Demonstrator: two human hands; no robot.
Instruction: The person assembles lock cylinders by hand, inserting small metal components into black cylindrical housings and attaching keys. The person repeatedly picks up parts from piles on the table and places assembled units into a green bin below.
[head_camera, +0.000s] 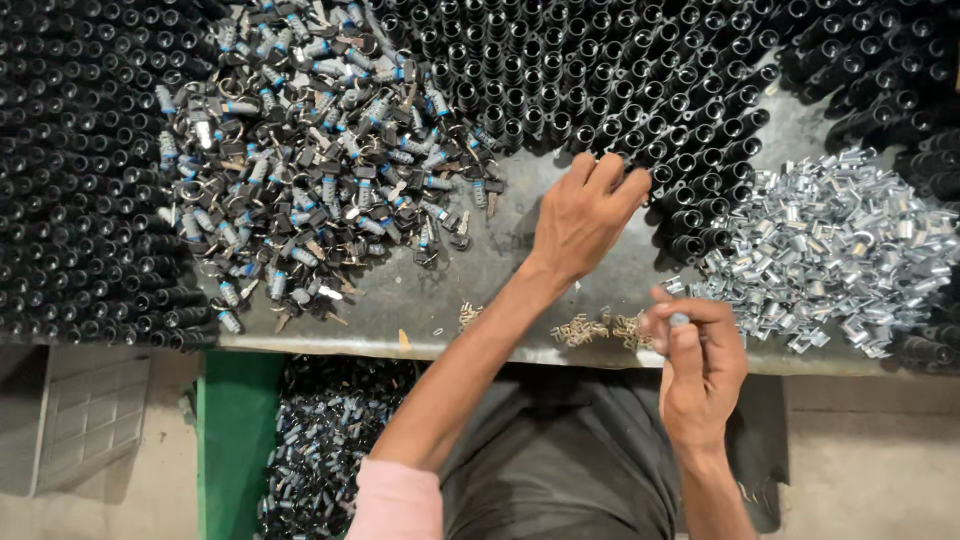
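Right hand (700, 370) pinching half-hidden small silver piece (679, 320); left hand (585, 215) fingertips among black tubes (600, 80).

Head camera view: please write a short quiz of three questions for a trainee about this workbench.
1. True or false: the left hand reaches to the black tubes.
2. Which pile lies nearest the right hand? A) keys with lock cylinders B) shiny metal clips C) green bin
3. Fill in: the right hand pinches a small ____ piece.

Key: 1 true; 2 B; 3 grey (its kind cannot be told).
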